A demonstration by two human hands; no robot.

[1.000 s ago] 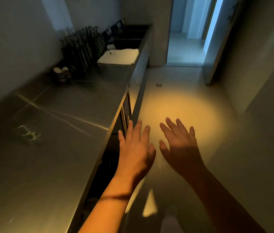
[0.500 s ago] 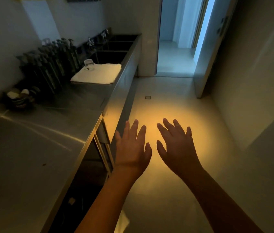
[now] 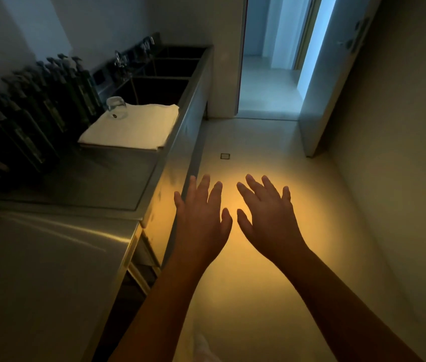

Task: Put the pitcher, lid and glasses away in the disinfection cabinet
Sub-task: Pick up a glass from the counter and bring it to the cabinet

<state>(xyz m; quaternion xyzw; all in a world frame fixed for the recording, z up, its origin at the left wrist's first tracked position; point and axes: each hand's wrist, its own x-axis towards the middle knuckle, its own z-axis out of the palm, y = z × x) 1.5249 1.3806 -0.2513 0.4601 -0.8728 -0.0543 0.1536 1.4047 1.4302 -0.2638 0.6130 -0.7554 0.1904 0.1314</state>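
Observation:
One clear glass (image 3: 117, 107) stands upside down on the far left corner of a folded white cloth (image 3: 133, 129) lying on the steel counter. My left hand (image 3: 201, 215) and my right hand (image 3: 268, 215) hover side by side over the floor, just right of the counter's front edge, palms down, fingers spread, holding nothing. The glass is well ahead and to the left of both hands. No pitcher or lid shows. The cabinet under the counter is dark; its inside cannot be made out.
A steel counter (image 3: 50, 257) runs along the left, with a row of dark bottles (image 3: 37, 105) at the wall and sinks (image 3: 159, 84) with taps beyond. A yellow light patch lies on the floor (image 3: 245, 270). An open doorway (image 3: 269, 74) is ahead; a wall closes the right.
The view has moved forward along the counter; the cloth, glass and bottles are nearer. Both hands stay spread and empty, side by side in front of me.

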